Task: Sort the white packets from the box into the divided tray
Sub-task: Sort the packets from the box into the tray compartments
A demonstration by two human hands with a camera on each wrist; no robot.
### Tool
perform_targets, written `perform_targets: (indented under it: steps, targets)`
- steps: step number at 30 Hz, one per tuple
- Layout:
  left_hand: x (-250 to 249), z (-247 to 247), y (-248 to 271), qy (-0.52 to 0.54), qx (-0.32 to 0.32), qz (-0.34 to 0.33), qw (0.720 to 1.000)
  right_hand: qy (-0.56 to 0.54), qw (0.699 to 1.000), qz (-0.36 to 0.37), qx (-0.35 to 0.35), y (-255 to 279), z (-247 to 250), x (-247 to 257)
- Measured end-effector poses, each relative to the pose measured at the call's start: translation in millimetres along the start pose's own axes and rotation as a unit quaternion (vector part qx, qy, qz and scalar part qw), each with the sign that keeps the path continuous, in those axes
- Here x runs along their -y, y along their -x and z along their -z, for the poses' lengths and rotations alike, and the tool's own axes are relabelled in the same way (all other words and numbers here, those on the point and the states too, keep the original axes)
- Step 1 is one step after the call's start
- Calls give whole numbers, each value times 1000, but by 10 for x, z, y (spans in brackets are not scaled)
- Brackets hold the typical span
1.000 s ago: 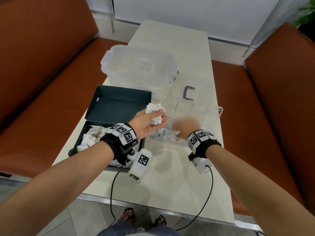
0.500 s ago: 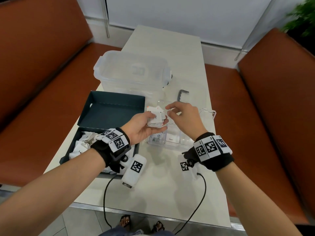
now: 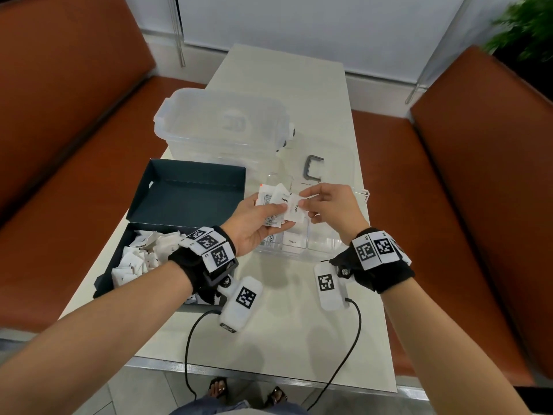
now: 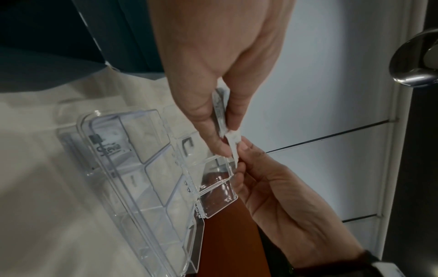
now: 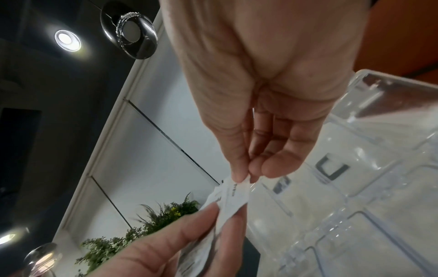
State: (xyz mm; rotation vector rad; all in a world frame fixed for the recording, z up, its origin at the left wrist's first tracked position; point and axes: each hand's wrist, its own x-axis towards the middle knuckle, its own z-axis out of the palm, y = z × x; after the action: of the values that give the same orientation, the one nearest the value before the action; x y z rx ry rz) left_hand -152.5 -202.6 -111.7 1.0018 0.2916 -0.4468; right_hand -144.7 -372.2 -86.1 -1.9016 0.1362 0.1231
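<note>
Packets (image 3: 273,206) fanned in left hand (image 3: 251,226) (right hand (image 3: 335,209) pinching one).

Two hands (image 3: 254,223), one box (image 3: 191,193), one divided tray (image 3: 326,244)

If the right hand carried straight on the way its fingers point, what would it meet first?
Probably the packets fanned in the left hand: the right hand already pinches one packet there, its fingers pointing leftward at them.

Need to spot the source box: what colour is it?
Dark teal box, lid flipped open, white packets inside; clearest in the head view.
</note>
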Motion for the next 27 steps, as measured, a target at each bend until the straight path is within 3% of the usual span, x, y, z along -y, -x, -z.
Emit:
perform_targets:
  steps: [5, 11, 16, 27]
  targets:
    - [19, -7, -32, -47, 0, -13, 999, 51, 998, 40, -26, 18, 201, -28]
    - [-2, -34, -22, -182, 22, -38, 982, 100, 990, 82, 55, 1, 292, 62]
    - [-36, -78, -2, -216, 71, -32, 973, 179, 978, 75, 74, -31, 240, 16]
    - [-54, -58, -20, -214, 72, -40, 973, 111, 990, 15, 80, -12, 259, -18]
